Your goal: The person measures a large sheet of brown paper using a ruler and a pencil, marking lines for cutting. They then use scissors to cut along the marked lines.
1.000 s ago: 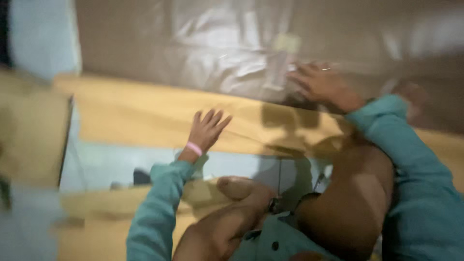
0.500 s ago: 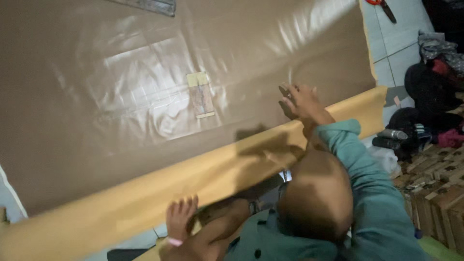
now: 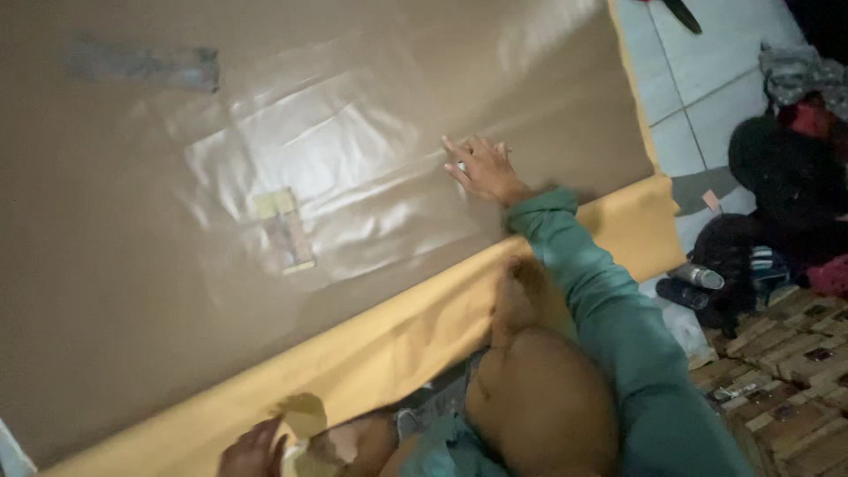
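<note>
A large brown glossy sheet (image 3: 265, 106) lies spread over the floor, with a yellow edge strip (image 3: 389, 344) along its near side. My right hand (image 3: 484, 170) rests on the brown sheet near its right end, fingers spread flat. A small pale spot shows by the fingers; what it is cannot be told. My left hand (image 3: 252, 450) is at the bottom edge of the view. Its fingers curl on the yellow strip beside a lifted yellow flap (image 3: 300, 413). My bent knee (image 3: 539, 406) and teal sleeve (image 3: 618, 327) lie between the hands.
A small taped paper patch (image 3: 284, 230) sits mid-sheet, and a grey flat bar (image 3: 146, 64) lies at the far left. To the right are pale floor tiles (image 3: 698, 97), dark clothes and bags (image 3: 777, 177), a bottle (image 3: 698, 276) and patterned brown blocks (image 3: 786, 353).
The view has swung up and left across the sheet. My right hand has stayed pressed on the brown sheet. My left hand, flat on the yellow strip a second ago, now curls at its edge.
</note>
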